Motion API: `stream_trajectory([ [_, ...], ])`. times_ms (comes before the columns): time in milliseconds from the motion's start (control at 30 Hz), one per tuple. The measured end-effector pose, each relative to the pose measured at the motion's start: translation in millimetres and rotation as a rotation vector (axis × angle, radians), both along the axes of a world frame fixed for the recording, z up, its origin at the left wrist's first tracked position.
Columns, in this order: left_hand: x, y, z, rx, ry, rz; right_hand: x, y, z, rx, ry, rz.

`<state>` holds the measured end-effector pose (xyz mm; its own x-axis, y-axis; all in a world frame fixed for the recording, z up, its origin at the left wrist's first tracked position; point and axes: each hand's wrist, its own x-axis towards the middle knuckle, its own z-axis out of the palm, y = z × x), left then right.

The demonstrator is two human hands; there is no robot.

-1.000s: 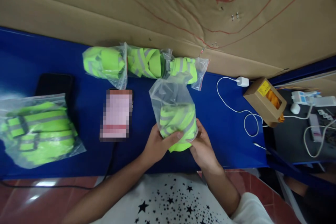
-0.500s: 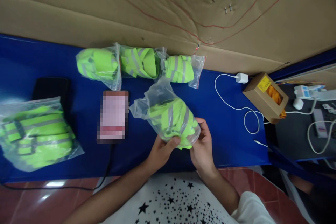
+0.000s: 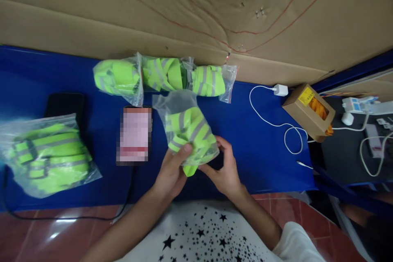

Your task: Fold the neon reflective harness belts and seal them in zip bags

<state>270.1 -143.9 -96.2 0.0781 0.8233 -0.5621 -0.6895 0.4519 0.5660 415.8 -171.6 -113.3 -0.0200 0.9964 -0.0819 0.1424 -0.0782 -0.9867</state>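
A clear plastic bag (image 3: 173,100) with a rolled neon-green strap with grey reflective stripes (image 3: 196,131) inside is held above the blue table. My left hand (image 3: 173,172) grips its lower left side, thumb pressed on the front and fingers hidden beneath. A short green end (image 3: 190,170) pokes out at the bottom edge, between my hands. My right hand (image 3: 225,170) is curled at the bag's lower right edge; its index finger and thumb touch that edge, with a gap between them.
Three similar filled bags (image 3: 116,77) line the wall. A larger flat bag of green straps (image 3: 55,157) lies left, overlapping a black object (image 3: 66,104). A phone with a blurred screen (image 3: 134,135) trails a black cable. Right are a white charger (image 3: 280,89) and cardboard box (image 3: 307,110).
Both hands have moved left with the bag, which has turned more upright. My right thumb now shows at the lower edge, and more of the green end sticks out.
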Motion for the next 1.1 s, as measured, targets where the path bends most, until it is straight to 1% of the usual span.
stream_trajectory([
  [33,1.3,-1.5,-1.1,-0.010,-0.002,-0.012,0.0,0.7,-2.6,0.017,-0.082,-0.031],
  [67,2.8,-3.2,-2.5,-0.028,-0.009,-0.025,-0.4,1.5,-4.9,0.017,-0.119,-0.043],
  [133,5.2,-5.7,-5.1,-0.084,-0.039,-0.052,-1.9,3.2,-7.6,-0.019,-0.117,-0.045],
  [233,5.6,-5.4,-6.5,-0.148,-0.063,-0.078,-5.0,4.1,-6.6,-0.063,-0.141,-0.019],
  [300,4.3,-3.2,-4.6,-0.148,-0.034,-0.062,-6.0,3.3,-4.2,-0.071,-0.178,0.047],
  [367,3.2,-1.2,-1.1,-0.130,-0.009,-0.033,-5.5,1.8,-2.0,-0.054,-0.156,0.092],
  [500,4.8,-1.2,4.1,-0.108,-0.026,-0.052,-0.5,-0.3,1.2,-0.033,-0.026,0.093],
  [600,9.8,-5.1,3.8,-0.083,-0.011,-0.070,2.9,-0.8,2.8,-0.048,-0.050,0.115],
  [667,15.0,-9.7,2.5,-0.047,-0.004,-0.057,3.8,-1.0,2.7,-0.014,-0.114,0.090],
  [733,20.7,-14.6,1.7,-0.011,-0.002,-0.040,4.6,-1.0,1.4,0.041,-0.164,0.032],
  [833,26.6,-18.6,2.0,0.004,-0.015,-0.033,8.6,0.7,-1.7,0.078,-0.125,-0.039],
  [967,26.4,-15.3,1.2,-0.030,-0.070,-0.083,16.7,7.5,-6.1,0.039,-0.025,0.008],
  [1033,25.8,-13.8,-0.7,-0.035,-0.078,-0.086,17.7,11.8,-7.8,0.040,-0.073,0.015],
  [1100,27.2,-14.5,-2.4,-0.019,-0.069,-0.059,14.6,15.6,-8.2,0.059,-0.170,-0.020],
])
